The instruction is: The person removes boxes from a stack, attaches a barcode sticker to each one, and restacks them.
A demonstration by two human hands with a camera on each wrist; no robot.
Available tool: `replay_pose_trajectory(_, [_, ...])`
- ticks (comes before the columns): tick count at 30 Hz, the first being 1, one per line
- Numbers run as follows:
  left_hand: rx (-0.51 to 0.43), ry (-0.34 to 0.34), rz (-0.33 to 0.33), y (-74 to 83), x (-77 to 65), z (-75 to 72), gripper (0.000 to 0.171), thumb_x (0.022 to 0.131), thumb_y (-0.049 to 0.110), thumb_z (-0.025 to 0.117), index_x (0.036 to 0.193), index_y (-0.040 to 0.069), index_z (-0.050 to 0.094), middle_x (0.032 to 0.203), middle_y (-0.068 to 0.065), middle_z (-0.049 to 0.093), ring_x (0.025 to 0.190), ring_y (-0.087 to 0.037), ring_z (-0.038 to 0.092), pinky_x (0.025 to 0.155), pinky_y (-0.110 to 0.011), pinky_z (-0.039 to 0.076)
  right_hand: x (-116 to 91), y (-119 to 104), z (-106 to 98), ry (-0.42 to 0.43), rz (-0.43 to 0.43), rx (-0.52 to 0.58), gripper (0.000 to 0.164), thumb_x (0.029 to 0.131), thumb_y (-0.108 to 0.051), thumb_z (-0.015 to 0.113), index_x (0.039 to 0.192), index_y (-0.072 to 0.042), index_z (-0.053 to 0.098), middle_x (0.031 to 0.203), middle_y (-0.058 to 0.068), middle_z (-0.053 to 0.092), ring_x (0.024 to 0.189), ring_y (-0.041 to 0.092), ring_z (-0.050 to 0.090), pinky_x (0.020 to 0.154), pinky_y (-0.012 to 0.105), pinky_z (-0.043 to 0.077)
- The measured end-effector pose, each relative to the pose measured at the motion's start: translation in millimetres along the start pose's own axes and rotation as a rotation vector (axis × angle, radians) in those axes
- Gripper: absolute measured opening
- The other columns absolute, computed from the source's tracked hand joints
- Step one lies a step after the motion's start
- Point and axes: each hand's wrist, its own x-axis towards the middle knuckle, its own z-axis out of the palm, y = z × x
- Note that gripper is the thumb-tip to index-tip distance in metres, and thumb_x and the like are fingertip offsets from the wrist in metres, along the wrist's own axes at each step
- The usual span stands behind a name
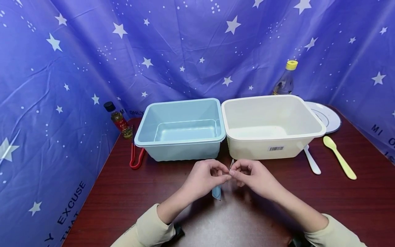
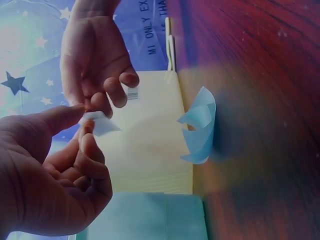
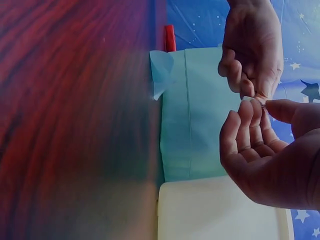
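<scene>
In the head view, my left hand (image 1: 206, 176) and my right hand (image 1: 254, 176) meet fingertip to fingertip above the table, before the two basins. A small whitish slip of paper (image 2: 103, 125) is pinched between thumb and forefinger of both hands, and the fingertips cover most of it. Its thin edge (image 1: 232, 162) sticks up between the hands. Under them, on the table, lies a curled light-blue piece of paper (image 2: 202, 131) with pointed corners; the left hand partly hides it in the head view.
A light-blue basin (image 1: 182, 151) and a cream basin (image 1: 256, 150) stand side by side. To the left are a sauce bottle (image 1: 120, 123) and a red-handled tool (image 1: 132, 159). A yellow-capped bottle (image 1: 284, 82), plate (image 1: 330, 120), white utensil handle (image 1: 313, 163) and yellow spoon (image 1: 340, 159) are right.
</scene>
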Motion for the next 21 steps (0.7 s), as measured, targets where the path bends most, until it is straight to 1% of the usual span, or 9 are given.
replay_pose_trajectory(4, [-0.026,0.031,-0.017,-1.0,0.4,-2.1,0.006,0.085,0.012,0.081,0.089,0.013,0.077,0.071,0.013,0.060,0.064,-0.001,0.054,0.059,-0.020,0.046,1,0,3,-0.012,-0.027,0.056,0.011,0.099,-0.016,0.067,0.100,-0.005,0.070,0.084,0.014,0.067,0.066,0.020,0.065,0.064,0.034,0.057])
replay_pose_trajectory(7, [-0.058,0.041,-0.038,-2.8,1.3,-5.1,0.003,0.086,0.010,0.079,0.089,0.011,0.078,0.070,0.012,0.060,0.062,-0.002,0.054,0.057,-0.020,0.045,1,-1,3,0.000,-0.046,0.060,0.012,0.099,-0.017,0.067,0.102,-0.006,0.071,0.085,0.012,0.066,0.066,0.020,0.064,0.063,0.036,0.057])
replay_pose_trajectory(10, [-0.093,0.053,-0.071,-5.3,2.3,-9.1,0.002,0.088,0.012,0.078,0.089,0.010,0.078,0.070,0.011,0.061,0.060,-0.003,0.053,0.054,-0.019,0.044,2,-2,3,0.055,-0.035,0.035,0.012,0.099,-0.016,0.067,0.103,-0.006,0.072,0.082,0.009,0.065,0.065,0.021,0.063,0.062,0.037,0.057])
replay_pose_trajectory(12, [-0.110,0.065,-0.100,-7.4,2.8,-12.3,0.004,0.089,0.013,0.077,0.089,0.009,0.078,0.071,0.011,0.062,0.060,-0.003,0.052,0.053,-0.019,0.043,3,0,2,0.113,-0.010,0.004,0.012,0.098,-0.016,0.069,0.102,-0.005,0.071,0.081,0.010,0.064,0.066,0.024,0.063,0.062,0.037,0.056])
replay_pose_trajectory(14, [-0.131,0.075,-0.130,-8.5,2.8,-16.0,0.004,0.089,0.014,0.077,0.089,0.010,0.078,0.071,0.010,0.062,0.060,-0.003,0.051,0.053,-0.019,0.042,4,1,2,0.169,0.014,-0.022,0.011,0.096,-0.014,0.070,0.102,-0.004,0.070,0.081,0.011,0.063,0.065,0.026,0.062,0.060,0.034,0.055])
replay_pose_trajectory(16, [-0.150,0.080,-0.159,-9.3,2.2,-19.6,0.004,0.089,0.014,0.077,0.089,0.011,0.078,0.071,0.010,0.062,0.061,-0.003,0.050,0.054,-0.019,0.041,5,3,2,0.212,0.024,-0.044,0.012,0.095,-0.013,0.071,0.102,-0.004,0.069,0.081,0.010,0.063,0.065,0.025,0.060,0.058,0.031,0.053])
replay_pose_trajectory(18, [-0.168,0.083,-0.178,-10.5,1.2,-22.6,0.004,0.089,0.015,0.076,0.089,0.011,0.078,0.071,0.009,0.062,0.061,-0.004,0.049,0.054,-0.019,0.040,6,4,3,0.235,0.026,-0.057,0.010,0.095,-0.013,0.072,0.101,-0.006,0.069,0.080,0.009,0.063,0.064,0.021,0.057,0.057,0.028,0.050])
replay_pose_trajectory(21, [-0.195,0.085,-0.195,-13.0,-1.0,-26.0,0.005,0.089,0.016,0.076,0.089,0.011,0.078,0.072,0.007,0.063,0.061,-0.006,0.048,0.053,-0.020,0.039,8,2,6,0.239,0.022,-0.065,0.008,0.094,-0.014,0.073,0.098,-0.008,0.071,0.076,0.007,0.061,0.062,0.015,0.054,0.056,0.027,0.048])
